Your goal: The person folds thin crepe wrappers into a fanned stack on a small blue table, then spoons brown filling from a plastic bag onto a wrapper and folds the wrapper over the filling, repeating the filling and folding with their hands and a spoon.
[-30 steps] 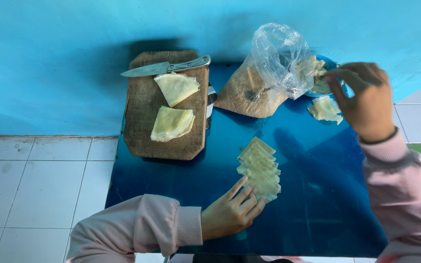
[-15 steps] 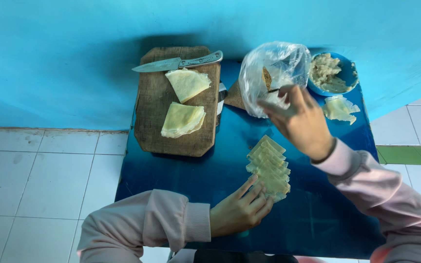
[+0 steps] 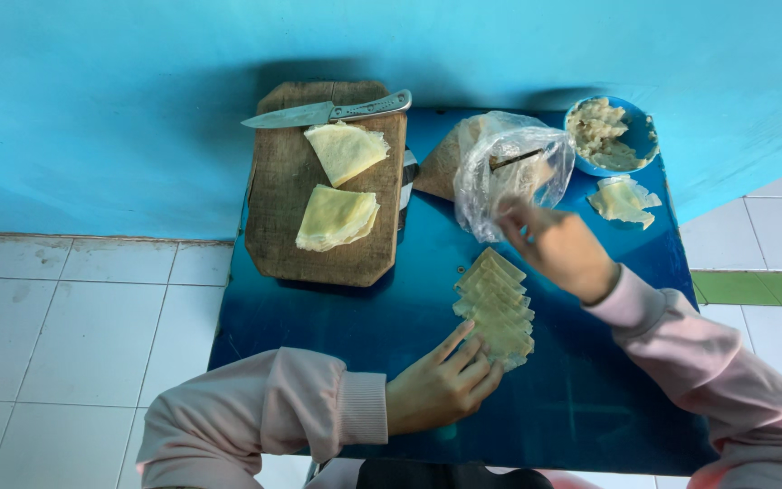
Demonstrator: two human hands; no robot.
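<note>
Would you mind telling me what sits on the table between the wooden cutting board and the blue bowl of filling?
In the head view, between the cutting board and the bowl sits a clear plastic bag over a brown wrapper.

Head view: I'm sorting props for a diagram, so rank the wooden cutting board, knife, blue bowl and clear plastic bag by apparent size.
1. wooden cutting board
2. clear plastic bag
3. knife and blue bowl: too different in shape to rank.

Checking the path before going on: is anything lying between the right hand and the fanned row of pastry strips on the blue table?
Nothing visible: the right hand hovers just above the row of pastry strips. The plastic bag lies behind it.
</note>
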